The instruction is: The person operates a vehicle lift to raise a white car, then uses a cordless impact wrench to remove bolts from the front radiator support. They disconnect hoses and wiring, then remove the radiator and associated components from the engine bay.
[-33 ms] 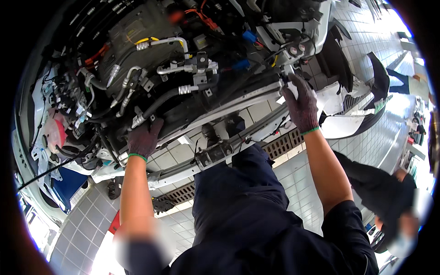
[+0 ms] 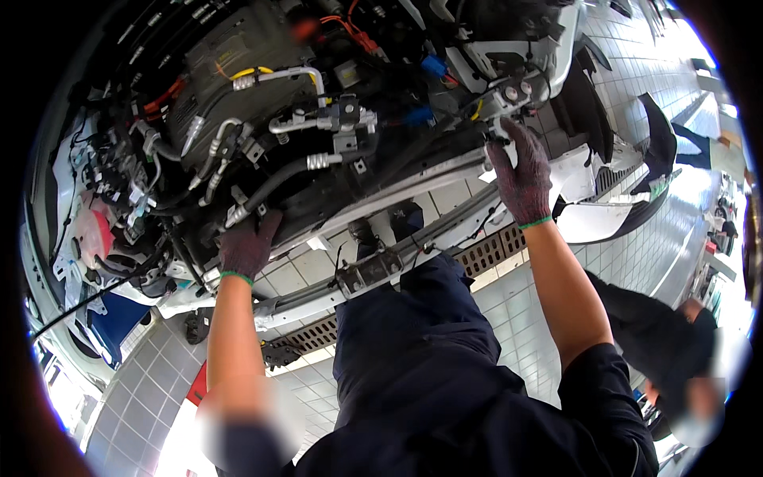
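Note:
A long, dark radiator [image 2: 405,171] with a pale metal edge lies across the open front of a car, seen from above. Both my hands wear dark knitted gloves with green cuffs. My left hand [image 2: 248,244] is closed on the radiator's left end, below a thick black hose [image 2: 274,184]; some of its fingertips are hidden. At the opposite end, my right hand [image 2: 522,176] curls round the corner, thumb and forefinger on either side of a small black fitting. Its other fingers are partly out of sight. Silver pipes [image 2: 302,123] run just behind the radiator.
A silver crossbeam [image 2: 310,298] spans the front between my legs and the radiator. Orange cables [image 2: 358,36] and a pink-filled reservoir [image 2: 94,234] sit in the engine bay. Removed bumper parts [image 2: 604,215] lie on the tiled floor at right, near another person [image 2: 660,342].
The fingers of my right hand have shifted slightly at the radiator's corner. The pale metal edge beside the crossbeam sits a little differently. My left hand stays at its end.

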`<state>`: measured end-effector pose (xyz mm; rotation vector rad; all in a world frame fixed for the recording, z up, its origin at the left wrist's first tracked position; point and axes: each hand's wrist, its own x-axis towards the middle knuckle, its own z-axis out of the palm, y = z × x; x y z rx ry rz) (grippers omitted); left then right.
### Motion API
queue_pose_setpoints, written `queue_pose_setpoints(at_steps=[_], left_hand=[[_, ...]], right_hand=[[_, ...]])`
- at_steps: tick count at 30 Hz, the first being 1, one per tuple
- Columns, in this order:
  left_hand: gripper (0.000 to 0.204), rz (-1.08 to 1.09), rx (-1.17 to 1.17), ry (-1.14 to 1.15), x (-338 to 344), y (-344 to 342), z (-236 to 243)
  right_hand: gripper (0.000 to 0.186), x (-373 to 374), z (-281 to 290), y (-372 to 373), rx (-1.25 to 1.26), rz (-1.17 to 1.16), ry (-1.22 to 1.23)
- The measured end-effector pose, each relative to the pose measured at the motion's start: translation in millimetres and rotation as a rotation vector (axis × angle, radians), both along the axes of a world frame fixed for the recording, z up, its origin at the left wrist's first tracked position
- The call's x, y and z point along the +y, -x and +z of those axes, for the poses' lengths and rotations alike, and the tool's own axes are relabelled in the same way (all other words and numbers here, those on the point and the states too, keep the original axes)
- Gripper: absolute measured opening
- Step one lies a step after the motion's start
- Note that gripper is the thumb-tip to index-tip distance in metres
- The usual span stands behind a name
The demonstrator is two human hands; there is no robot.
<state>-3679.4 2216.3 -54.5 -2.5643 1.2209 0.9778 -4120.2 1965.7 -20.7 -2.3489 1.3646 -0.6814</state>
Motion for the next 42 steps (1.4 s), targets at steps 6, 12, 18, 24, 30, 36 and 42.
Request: queue_pose_setpoints(at_steps=[6, 12, 18, 24, 30, 36, 42], left_hand=[[0.077, -0.055, 0.046, -0.167, -5, -6, -10], [0.062, 0.025, 0.295, 0.249, -21, -6, -16], [0.046, -0.056, 0.271, 0.41, -57, 17, -6], [0.049, -0.203, 0.173, 0.393, -71, 15, -10], [0.06, -0.056, 0.217, 0.38, -50, 18, -19], [0.064, -0.071, 0.26, 0.312, -24, 9, -27], [0.06, -0.071, 0.177, 0.293, -33, 6, -23]], right_hand=[[0.049, -74, -19, -73, -0.235, 0.146, 0.155], [0.045, -73, -44, -73, -0.157, 0.356, 0.04], [0.038, -72, -45, -57, -0.182, 0.433, -0.091], [0.04, -79, -47, -55, -0.194, 0.45, -0.169], [0.032, -82, -49, -55, -0.199, 0.48, -0.223], [0.019, -83, -49, -60, -0.21, 0.486, -0.229], [0.016, -79, -50, -61, -0.109, 0.492, -0.177]])
